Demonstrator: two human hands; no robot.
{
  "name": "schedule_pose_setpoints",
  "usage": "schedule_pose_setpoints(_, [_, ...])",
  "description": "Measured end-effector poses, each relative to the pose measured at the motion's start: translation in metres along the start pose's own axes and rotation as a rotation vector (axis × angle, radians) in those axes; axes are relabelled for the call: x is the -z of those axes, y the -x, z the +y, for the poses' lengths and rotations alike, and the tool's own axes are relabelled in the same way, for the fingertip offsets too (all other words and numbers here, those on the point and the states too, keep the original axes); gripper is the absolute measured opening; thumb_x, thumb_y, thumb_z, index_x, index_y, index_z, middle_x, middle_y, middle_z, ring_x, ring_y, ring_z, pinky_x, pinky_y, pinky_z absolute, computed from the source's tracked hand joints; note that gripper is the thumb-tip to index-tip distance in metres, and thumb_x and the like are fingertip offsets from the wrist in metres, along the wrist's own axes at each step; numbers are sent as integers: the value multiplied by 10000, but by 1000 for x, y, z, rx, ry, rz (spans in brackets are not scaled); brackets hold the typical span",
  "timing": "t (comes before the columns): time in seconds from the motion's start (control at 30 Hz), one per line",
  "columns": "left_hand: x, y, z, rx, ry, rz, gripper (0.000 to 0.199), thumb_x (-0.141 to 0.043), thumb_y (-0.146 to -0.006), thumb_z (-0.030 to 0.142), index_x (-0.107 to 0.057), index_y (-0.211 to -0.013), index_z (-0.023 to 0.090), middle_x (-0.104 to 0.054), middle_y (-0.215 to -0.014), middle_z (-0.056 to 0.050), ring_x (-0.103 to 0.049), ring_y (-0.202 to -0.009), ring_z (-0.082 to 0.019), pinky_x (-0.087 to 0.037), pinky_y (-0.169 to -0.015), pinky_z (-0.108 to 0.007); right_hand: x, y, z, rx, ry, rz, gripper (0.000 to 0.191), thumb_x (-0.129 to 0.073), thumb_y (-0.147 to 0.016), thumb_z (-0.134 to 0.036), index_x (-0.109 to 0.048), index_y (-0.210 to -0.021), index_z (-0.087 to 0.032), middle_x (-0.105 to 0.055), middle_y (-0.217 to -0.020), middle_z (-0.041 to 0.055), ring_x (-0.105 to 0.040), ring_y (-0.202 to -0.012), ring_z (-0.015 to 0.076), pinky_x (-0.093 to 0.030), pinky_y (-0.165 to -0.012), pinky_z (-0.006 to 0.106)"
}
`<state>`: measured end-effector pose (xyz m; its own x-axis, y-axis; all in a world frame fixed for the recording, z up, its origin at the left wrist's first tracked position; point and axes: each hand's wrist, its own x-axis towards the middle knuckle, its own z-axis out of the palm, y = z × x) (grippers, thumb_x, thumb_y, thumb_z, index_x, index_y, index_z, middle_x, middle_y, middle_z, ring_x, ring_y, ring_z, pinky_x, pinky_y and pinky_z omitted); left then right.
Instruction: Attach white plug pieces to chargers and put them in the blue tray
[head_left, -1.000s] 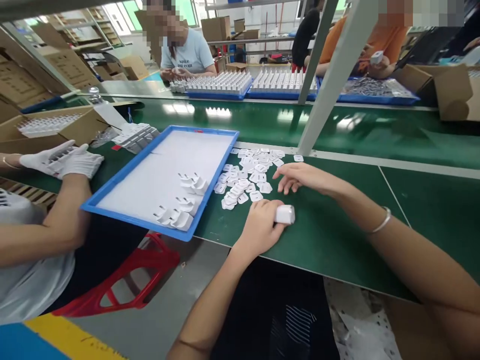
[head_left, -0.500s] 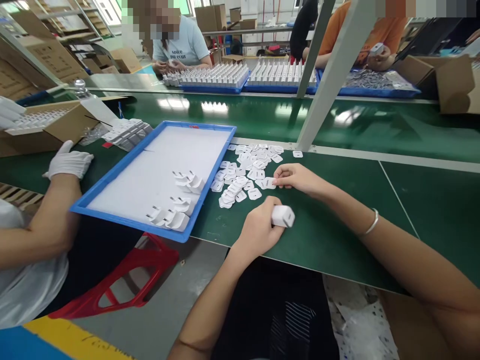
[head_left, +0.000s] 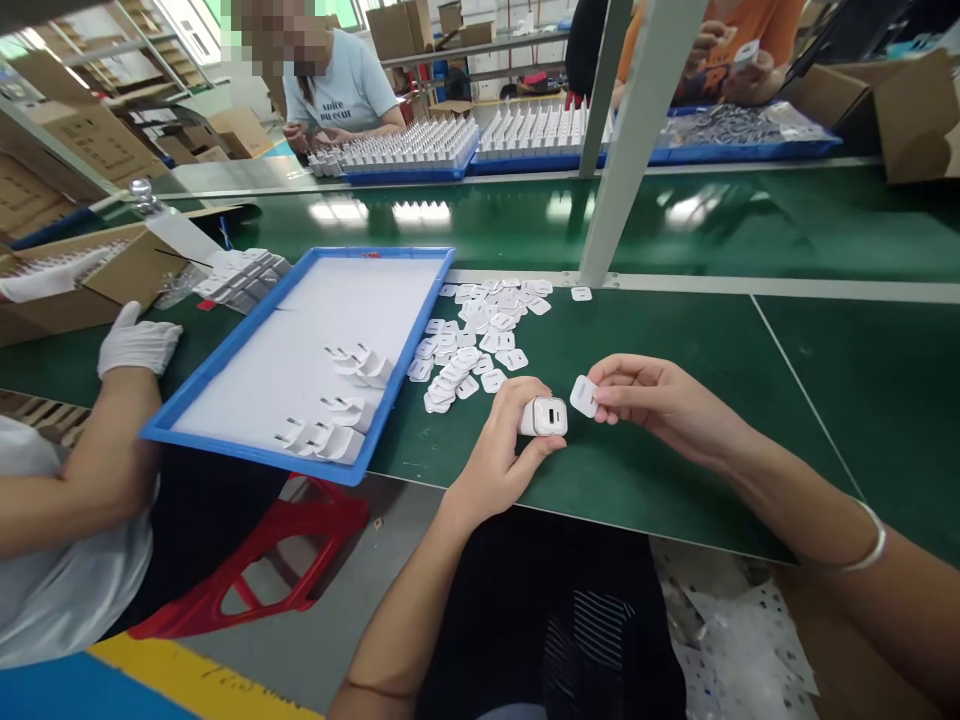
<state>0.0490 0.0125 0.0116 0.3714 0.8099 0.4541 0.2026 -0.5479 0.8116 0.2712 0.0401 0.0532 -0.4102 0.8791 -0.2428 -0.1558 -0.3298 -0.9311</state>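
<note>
Above the green desk [head_left: 675,480], left hand [head_left: 499,455] clamped its grip on a white charger block [head_left: 545,416], right hand [head_left: 660,400] pinched a small white sticker [head_left: 583,395] just beside it, loose stickers [head_left: 472,340] near a blue tray [head_left: 247,330].

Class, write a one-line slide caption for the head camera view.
Left hand holds a white charger body while right hand brings a small white cover piece beside it, above the green bench.
</note>
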Motion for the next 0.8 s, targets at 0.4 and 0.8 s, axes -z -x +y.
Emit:
schedule_pose_setpoints(0.4, [0,-2,1,72,-39,-76,285,-619,-947,340,-516,-1185,220,-576,-1089,-67,-552,-931,-192,-448,-809,-313,-14,6,8,117,36,-37,110,-846,-762,-230,-752,-776,-174,-651,-635,-6,-572,-564,82,-426,-560,212])
schedule_pose_setpoints(0.8, [0,-3,2,66,15,-113,277,-643,-937,300,-534,-1179,220,-582,-1065,-44,-546,-901,-166,-434,-785,-279,-17,4,6,107,68,-5,175,-879,-707,-262,-739,-759,-169,-643,-636,-11,-568,-568,86,-441,-560,218])
